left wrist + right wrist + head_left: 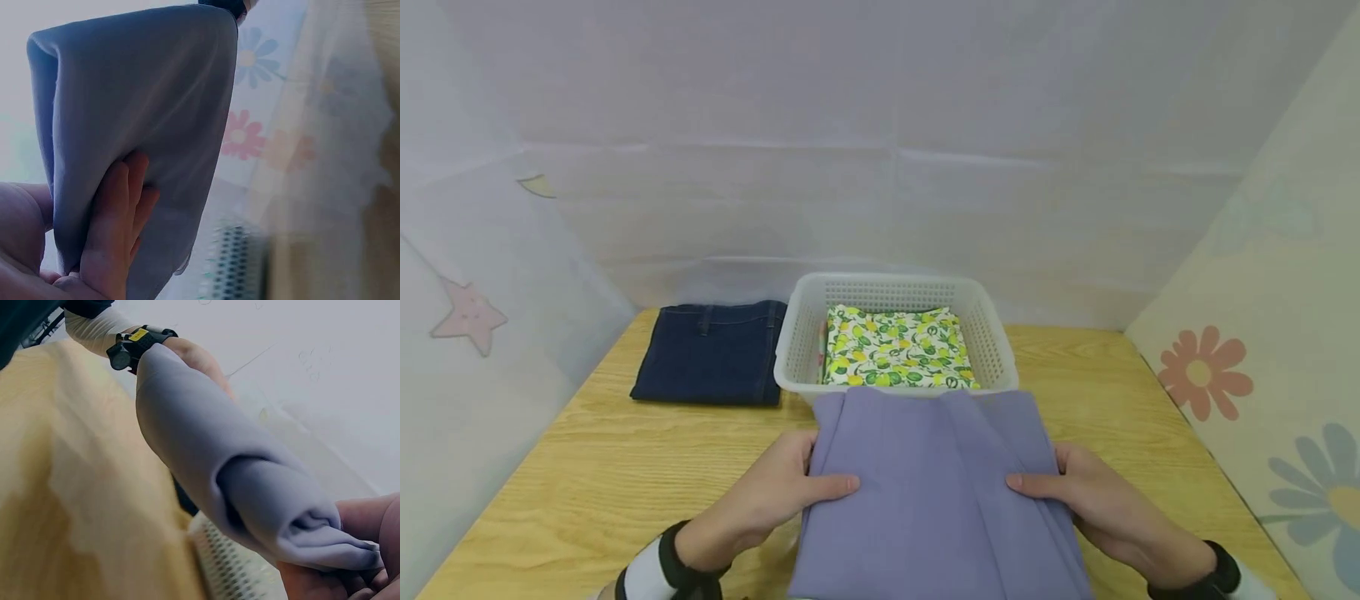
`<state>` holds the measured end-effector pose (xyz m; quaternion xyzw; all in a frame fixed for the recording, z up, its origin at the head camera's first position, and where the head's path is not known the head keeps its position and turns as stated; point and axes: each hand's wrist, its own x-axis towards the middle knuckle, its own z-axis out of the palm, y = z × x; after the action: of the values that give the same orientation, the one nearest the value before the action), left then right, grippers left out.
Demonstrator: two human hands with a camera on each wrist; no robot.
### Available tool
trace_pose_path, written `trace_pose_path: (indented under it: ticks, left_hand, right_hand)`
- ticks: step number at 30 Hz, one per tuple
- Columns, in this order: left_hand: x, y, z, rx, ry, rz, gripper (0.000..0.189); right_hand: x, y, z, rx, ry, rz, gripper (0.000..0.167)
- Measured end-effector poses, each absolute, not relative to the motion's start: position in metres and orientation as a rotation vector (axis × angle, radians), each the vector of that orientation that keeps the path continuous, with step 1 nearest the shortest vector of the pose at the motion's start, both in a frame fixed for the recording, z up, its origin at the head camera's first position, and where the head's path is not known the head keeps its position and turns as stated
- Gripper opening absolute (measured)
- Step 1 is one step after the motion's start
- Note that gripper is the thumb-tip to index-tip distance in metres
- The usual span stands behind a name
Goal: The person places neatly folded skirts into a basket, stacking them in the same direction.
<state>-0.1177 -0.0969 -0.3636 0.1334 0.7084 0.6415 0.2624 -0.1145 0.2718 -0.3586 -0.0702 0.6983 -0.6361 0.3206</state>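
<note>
Both hands hold a folded lavender cloth (pixel 917 492) by its two sides, in front of a white plastic basket. My left hand (pixel 775 487) pinches the left edge, thumb on top and fingers underneath; the left wrist view shows those fingers (pixel 115 219) spread against the underside. On the opposite edge my right hand (pixel 1097 500) grips the same way, its thumb lying over the fabric. In the right wrist view the layers of the cloth (pixel 250 481) show rolled and folded at the end. The cloth's far edge overlaps the front rim of the basket (pixel 895 281) in the head view.
Inside the basket lies a folded lemon-print cloth (pixel 898 350), with another patterned piece partly hidden at its left. Folded dark blue jeans (pixel 707 354) lie left of the basket on the wooden table (pixel 625 475). White curtains with star and flower prints surround the table.
</note>
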Motion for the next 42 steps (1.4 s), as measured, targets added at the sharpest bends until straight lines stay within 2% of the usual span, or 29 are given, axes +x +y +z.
trace_pose_path:
  ticks: [6, 13, 17, 23, 27, 32, 36, 42]
  left_hand:
    - [-0.142, -0.098, -0.341, 0.409, 2.027, 1.746, 0.053]
    - [-0.187, -0.099, -0.312, 0.362, 2.175, 1.682, 0.045]
    - [-0.215, -0.101, -0.299, 0.329, 2.234, 1.642, 0.041]
    - [-0.257, -0.104, -0.289, 0.269, 2.295, 1.622, 0.049]
    - [-0.280, -0.104, -0.292, 0.214, 2.334, 1.626, 0.046]
    - [-0.302, -0.102, -0.305, 0.151, 2.348, 1.634, 0.045]
    - [-0.313, -0.099, -0.315, 0.108, 2.375, 1.619, 0.049]
    - [-0.325, -0.095, -0.336, 0.040, 2.424, 1.542, 0.051]
  right_hand:
    - [-0.138, 0.268, -0.328, -0.187, 1.950, -1.666, 0.050]
    - [-0.179, 0.258, -0.302, -0.194, 2.070, -1.641, 0.066]
    - [-0.207, 0.251, -0.289, -0.201, 2.125, -1.635, 0.067]
    - [-0.252, 0.241, -0.277, -0.225, 2.173, -1.630, 0.069]
    - [-0.280, 0.236, -0.281, -0.204, 2.149, -1.657, 0.073]
    - [-0.306, 0.234, -0.297, -0.169, 2.095, -1.716, 0.070]
    - [-0.322, 0.234, -0.313, -0.171, 2.085, -1.725, 0.068]
    - [-0.336, 0.231, -0.336, -0.101, 2.093, -1.695, 0.072]
